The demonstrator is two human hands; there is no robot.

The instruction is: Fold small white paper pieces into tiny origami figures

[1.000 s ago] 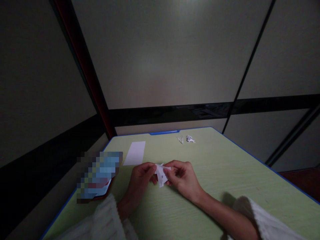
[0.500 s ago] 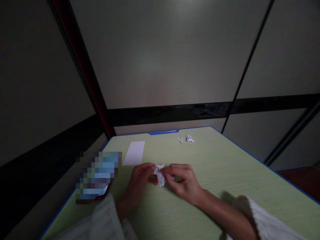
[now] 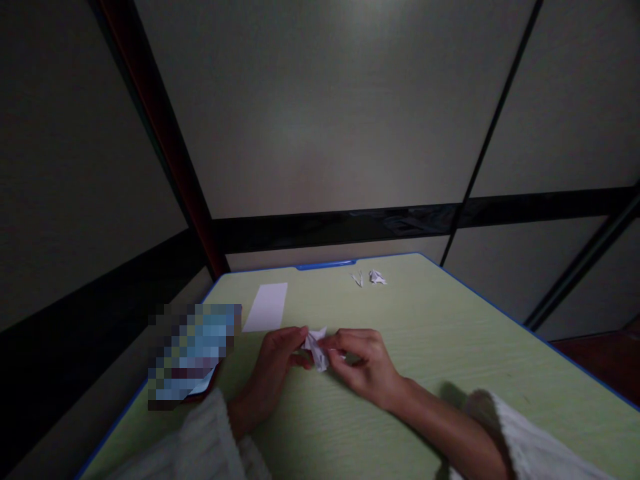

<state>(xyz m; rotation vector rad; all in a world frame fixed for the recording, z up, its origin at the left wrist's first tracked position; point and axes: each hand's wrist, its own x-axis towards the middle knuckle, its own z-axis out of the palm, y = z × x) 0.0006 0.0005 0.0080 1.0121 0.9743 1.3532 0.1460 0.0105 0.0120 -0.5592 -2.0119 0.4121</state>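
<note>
A small piece of folded white paper point(image 3: 317, 353) is held between my two hands above the table, with pointed corners sticking up and down. My left hand point(image 3: 277, 357) pinches its left side between thumb and fingers. From the other side, the thumb and forefinger of my right hand point(image 3: 367, 363) grip its right part. My fingertips cover some of the folds.
A flat white paper sheet point(image 3: 267, 307) lies on the pale green table point(image 3: 425, 320). Left of it is a blurred-out device point(image 3: 195, 353) with a dark red edge. Thin paper strips point(image 3: 357, 279) and a folded paper figure point(image 3: 377, 277) lie farther back. Cabinet panels point(image 3: 325, 133) stand behind.
Both hands keep their grip on the folded paper, with only slight finger movement. The whole view has shifted a little.
</note>
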